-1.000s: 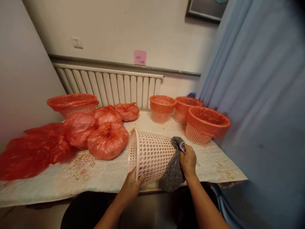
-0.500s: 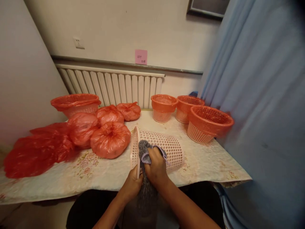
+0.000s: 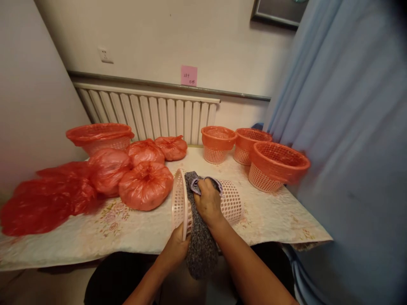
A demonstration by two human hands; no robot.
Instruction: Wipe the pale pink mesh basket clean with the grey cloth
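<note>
A pink perforated plastic basket (image 3: 232, 201) lies on its side at the table's front, its mouth turned left. My left hand (image 3: 178, 243) grips the basket's rim at its lower edge, fingers closed round it. In my right hand (image 3: 208, 201) is a bunched dark grey cloth (image 3: 203, 241) with a pale purple edging, pressed against the basket's outer wall just behind the rim. The cloth's lower end hangs over the table's front edge, between my forearms.
Several knotted red plastic bags (image 3: 146, 186) and a loose red bag heap (image 3: 41, 203) lie at left, with a lined basket (image 3: 101, 146) behind. Three red-lined baskets (image 3: 267, 178) stand at right by a blue curtain (image 3: 343, 127). A floral cloth covers the table (image 3: 140, 233).
My right hand has moved upward along the basket's wall with the cloth, which now spreads further over it and hangs wider below. My left hand stays on the rim.
</note>
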